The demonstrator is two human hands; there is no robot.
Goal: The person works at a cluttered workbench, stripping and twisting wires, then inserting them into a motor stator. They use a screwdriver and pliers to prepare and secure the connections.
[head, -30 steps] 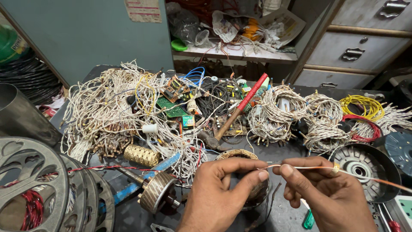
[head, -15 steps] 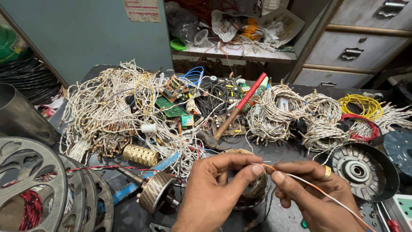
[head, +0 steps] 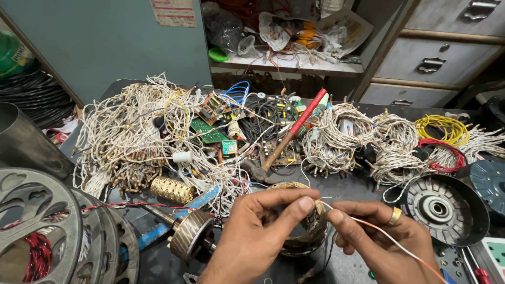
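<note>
A thin wire (head: 389, 239), whitish with an orange tint, runs from the point where both hands meet down toward the lower right edge, where it is cut off. The left hand (head: 258, 236) pinches its upper end between thumb and forefinger, and the right hand (head: 381, 244), with a gold ring on one finger, pinches it just beside that, fingers closed on the strand. Directly under the pinch sits a round winding coil (head: 302, 231), brownish and worn; the hands hide most of it, so how the wire joins it cannot be made out. Left of the coil lie a ribbed metal rotor (head: 189, 241) and a small brass cylinder (head: 172, 190). Right of the coil is a dark round motor cover (head: 447, 210). Behind the coil, heaps of white wire bundles (head: 131, 137) cover the table, with a red-handled tool (head: 294, 129) lying across them.
</note>
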